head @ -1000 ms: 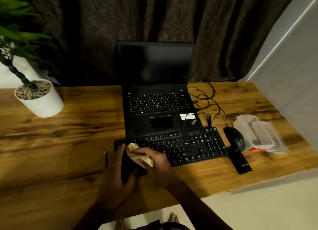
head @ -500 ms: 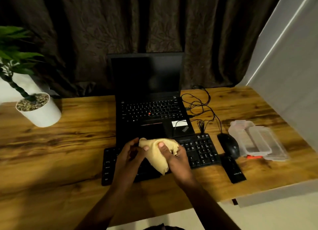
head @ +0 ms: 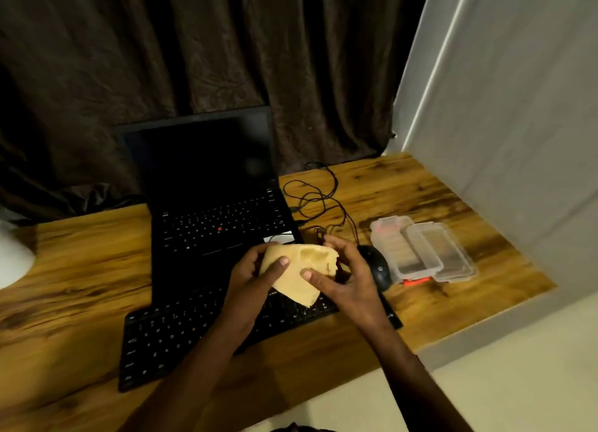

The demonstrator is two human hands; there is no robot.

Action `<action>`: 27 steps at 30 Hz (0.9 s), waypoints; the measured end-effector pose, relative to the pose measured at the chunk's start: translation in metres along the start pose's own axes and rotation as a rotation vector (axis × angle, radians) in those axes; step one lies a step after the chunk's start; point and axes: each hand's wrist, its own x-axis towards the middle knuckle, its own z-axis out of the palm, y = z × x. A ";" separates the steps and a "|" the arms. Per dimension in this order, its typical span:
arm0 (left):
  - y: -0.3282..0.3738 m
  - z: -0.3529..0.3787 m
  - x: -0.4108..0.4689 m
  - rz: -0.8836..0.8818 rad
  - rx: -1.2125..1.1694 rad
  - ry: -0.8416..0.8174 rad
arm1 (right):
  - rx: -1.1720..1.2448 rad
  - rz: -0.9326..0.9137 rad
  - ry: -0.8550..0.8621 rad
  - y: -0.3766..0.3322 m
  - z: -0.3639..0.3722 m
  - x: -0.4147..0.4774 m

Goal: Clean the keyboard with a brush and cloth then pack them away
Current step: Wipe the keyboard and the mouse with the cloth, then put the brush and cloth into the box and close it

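Both hands are raised above the right half of the black keyboard, and between them they hold the tan cloth. The left hand pinches the cloth's left edge with the thumb on top. The right hand grips the right side, thumb pressed on the fabric and fingers curled behind it. The cloth hangs clear of the keys, bunched at the top with a loose corner pointing down.

With the cloth lifted off the keyboard and gathered in both hands, the wiping looks finished or paused, and folding seems to be the step in hand. The packing is left to do: the clear plastic case lies open on the tabletop to the right, just past the mouse, and nothing can be made out inside it. The brush cannot be picked out, so whether the brushing is done cannot be told.
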 end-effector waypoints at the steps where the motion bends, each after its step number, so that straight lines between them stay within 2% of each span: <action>1: 0.003 0.009 0.004 0.012 0.006 -0.035 | -0.044 -0.055 0.004 0.000 -0.013 0.002; 6: 0.011 0.071 0.034 0.056 0.038 -0.250 | -0.055 -0.104 -0.074 0.000 -0.066 0.014; 8: 0.010 0.101 0.047 0.039 0.012 -0.268 | -0.042 -0.078 0.040 0.005 -0.087 0.019; 11: 0.008 0.141 0.060 -0.014 -0.009 -0.258 | -0.124 -0.031 0.302 0.018 -0.119 0.029; 14: 0.000 0.172 0.069 0.036 0.225 -0.204 | -0.251 0.063 0.512 0.033 -0.146 0.042; 16: -0.005 0.186 0.069 0.094 0.358 -0.262 | -0.357 0.104 0.556 0.044 -0.155 0.052; 21: -0.018 0.195 0.068 0.257 0.726 -0.384 | -0.489 0.145 0.469 0.059 -0.157 0.070; 24: -0.022 0.193 0.071 0.298 0.815 -0.454 | -0.584 0.147 0.381 0.068 -0.156 0.077; 27: -0.030 0.190 0.079 0.375 0.925 -0.504 | -0.798 0.271 0.230 0.071 -0.158 0.082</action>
